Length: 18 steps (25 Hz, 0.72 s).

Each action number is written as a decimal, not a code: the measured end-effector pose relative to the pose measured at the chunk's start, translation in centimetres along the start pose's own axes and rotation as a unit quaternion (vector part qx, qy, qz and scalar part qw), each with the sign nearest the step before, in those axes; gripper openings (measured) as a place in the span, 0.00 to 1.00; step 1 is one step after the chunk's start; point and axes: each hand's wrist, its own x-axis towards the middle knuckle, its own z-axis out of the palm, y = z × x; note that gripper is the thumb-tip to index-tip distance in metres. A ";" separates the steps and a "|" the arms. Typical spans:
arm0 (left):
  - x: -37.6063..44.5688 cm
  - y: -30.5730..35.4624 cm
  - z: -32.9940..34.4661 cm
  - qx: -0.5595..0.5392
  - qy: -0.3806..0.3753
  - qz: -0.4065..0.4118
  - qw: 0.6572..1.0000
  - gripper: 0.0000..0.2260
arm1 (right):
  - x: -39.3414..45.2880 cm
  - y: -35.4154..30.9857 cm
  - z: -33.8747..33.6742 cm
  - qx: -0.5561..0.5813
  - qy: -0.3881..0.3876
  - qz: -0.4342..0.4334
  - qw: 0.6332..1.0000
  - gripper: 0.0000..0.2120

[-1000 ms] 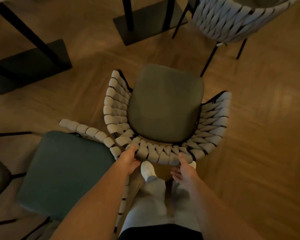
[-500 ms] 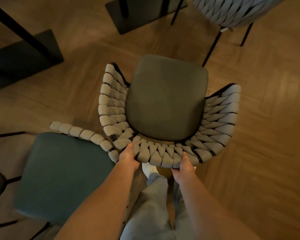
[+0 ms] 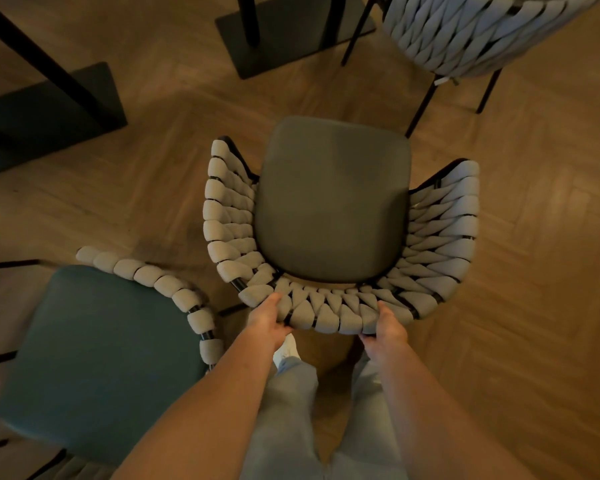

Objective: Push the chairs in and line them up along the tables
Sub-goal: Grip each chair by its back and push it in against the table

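Observation:
A chair with a grey seat and a woven light-grey backrest stands in front of me, its seat facing away from me. My left hand grips the left part of the backrest's top rim. My right hand grips the rim further right. A second chair with a teal seat stands at the lower left, its woven rim close to the held chair. A third woven chair stands at the top right. The tabletops are out of view.
Two black table bases sit on the wooden floor, one flat plate at the top centre and one at the far left, each with dark legs. My legs and a white shoe are just behind the held chair.
Both hands have closed on the backrest rim; a second ago the right hand was off it. The chair has shifted slightly forward and right, opening a small gap to the teal chair.

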 end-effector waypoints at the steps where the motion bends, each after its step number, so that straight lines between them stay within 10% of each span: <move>1: -0.1 -0.6 1.0 0.001 -0.001 0.002 1.000 0.23 | 0.4 -1.4 -0.2 -0.008 0.001 -0.003 1.000 0.26; 18: -1.2 -11.0 19.0 -0.134 0.037 0.034 0.990 0.21 | 6.1 -24.6 0.8 -0.191 -0.026 -0.033 0.981 0.29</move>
